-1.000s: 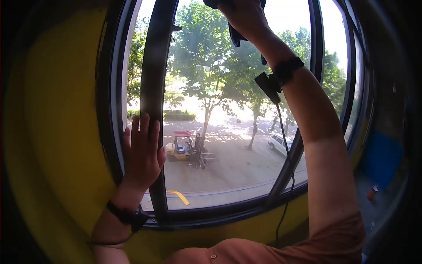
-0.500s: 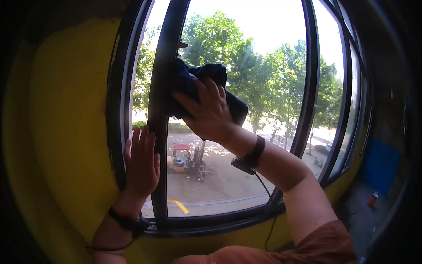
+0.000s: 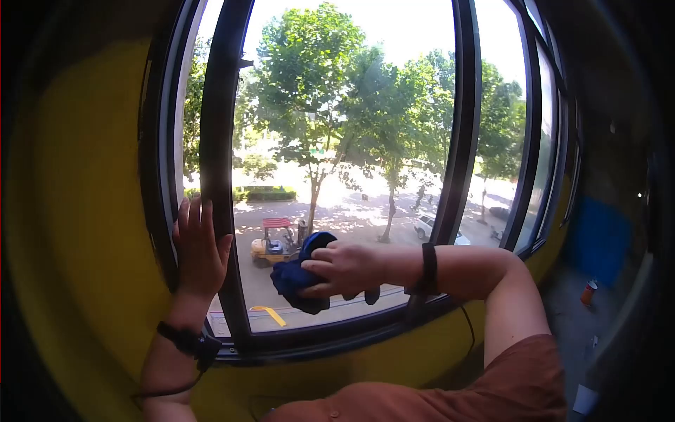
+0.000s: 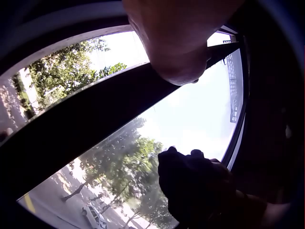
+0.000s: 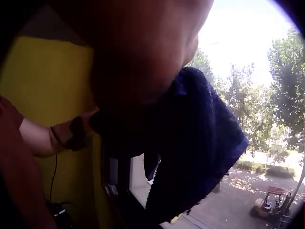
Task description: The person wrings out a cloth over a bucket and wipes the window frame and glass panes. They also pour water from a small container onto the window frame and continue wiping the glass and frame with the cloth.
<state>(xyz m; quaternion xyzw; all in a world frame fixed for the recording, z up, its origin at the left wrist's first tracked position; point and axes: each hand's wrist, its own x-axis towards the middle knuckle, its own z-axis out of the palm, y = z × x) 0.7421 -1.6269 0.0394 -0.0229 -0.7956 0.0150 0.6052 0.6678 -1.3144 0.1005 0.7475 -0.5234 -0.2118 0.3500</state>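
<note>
Blue cloth (image 3: 290, 281), likely light, soft and floppy, bunches at the lower windowpane (image 3: 351, 211), gripped by the right hand (image 3: 348, 269); I'd pinch its thick folds. The left hand (image 3: 199, 257) is open against the dark frame (image 3: 216, 133).

Indoors, I'm at a big dark-framed window (image 3: 219, 148) in a yellow-painted wall (image 3: 91, 183), looking down from above on a paved yard or roadside with trees (image 3: 309, 60), a low hedge (image 3: 266, 193), a forklift (image 3: 274, 247) and a parked white car (image 3: 426, 225). Forklift hints at a work site; room type itself I can't confirm. Inside, off to my right: dim grey floor (image 3: 578, 337), a blue patch (image 3: 598, 235), a small orange container (image 3: 588, 292).
</note>
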